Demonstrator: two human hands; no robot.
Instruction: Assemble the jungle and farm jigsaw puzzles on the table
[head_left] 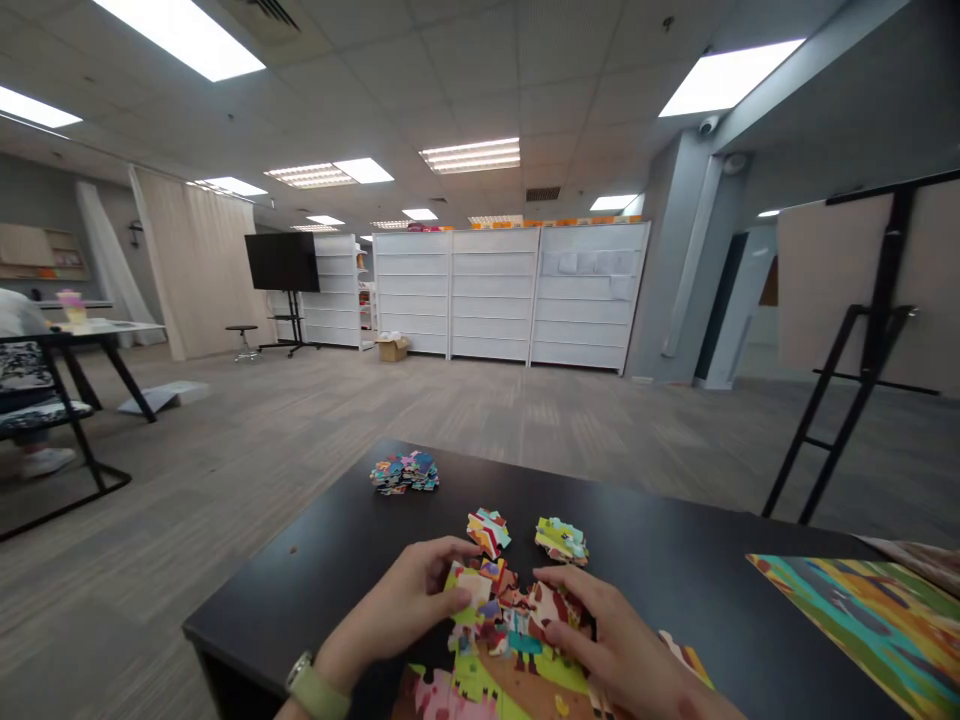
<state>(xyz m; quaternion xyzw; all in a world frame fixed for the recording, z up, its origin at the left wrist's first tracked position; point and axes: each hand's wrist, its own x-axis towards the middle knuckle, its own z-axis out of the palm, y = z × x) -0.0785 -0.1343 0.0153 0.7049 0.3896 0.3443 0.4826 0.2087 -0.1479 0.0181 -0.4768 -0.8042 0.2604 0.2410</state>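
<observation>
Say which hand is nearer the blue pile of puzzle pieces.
Left. The left hand is apart from the pile, on its near side; the right hand is farther off, to the right.

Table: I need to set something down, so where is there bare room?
The table has two bare patches: one between the blue pile, left hand and left edge, bar a speck; another between the green pile, right hand and picture. Crowded: around the puzzle, with the red pile just beyond.

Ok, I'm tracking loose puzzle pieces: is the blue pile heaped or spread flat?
Heaped: the blue pile rises from the table in overlapping layers.
</observation>
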